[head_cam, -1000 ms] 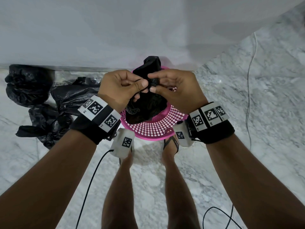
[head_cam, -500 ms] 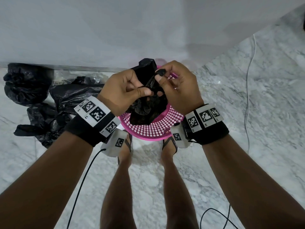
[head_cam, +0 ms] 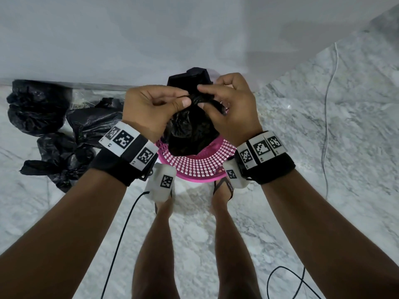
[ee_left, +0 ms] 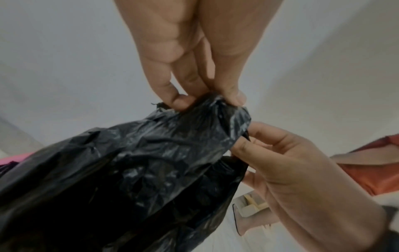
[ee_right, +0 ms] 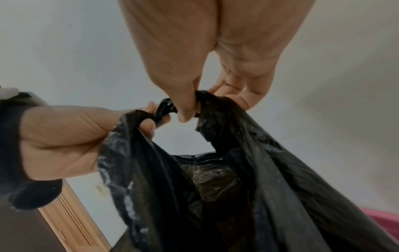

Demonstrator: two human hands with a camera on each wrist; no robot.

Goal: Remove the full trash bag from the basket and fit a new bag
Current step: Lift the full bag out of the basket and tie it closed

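Observation:
A black trash bag (head_cam: pixel 190 130) hangs over the pink mesh basket (head_cam: pixel 200 167), which stands on the floor against the wall. My left hand (head_cam: pixel 155 106) pinches the bag's top edge (ee_left: pixel 207 105) between thumb and fingers. My right hand (head_cam: pixel 228 104) pinches the same edge (ee_right: pixel 207 100) from the other side, close to the left hand. In the right wrist view the bag's mouth gapes a little between the two pinched parts. A folded black part of the bag (head_cam: pixel 190 79) sticks up behind my fingers.
Several tied black trash bags (head_cam: pixel 62 134) lie on the marble floor at the left, by the white wall (head_cam: pixel 194 35). My sandalled feet (head_cam: pixel 224 186) stand just in front of the basket. Thin cables (head_cam: pixel 326 126) run over the floor at the right and below my arms.
Both hands have shifted along the bag's top edge and drawn level again, with the fingertips meeting above the basket. The bag still hangs over the basket.

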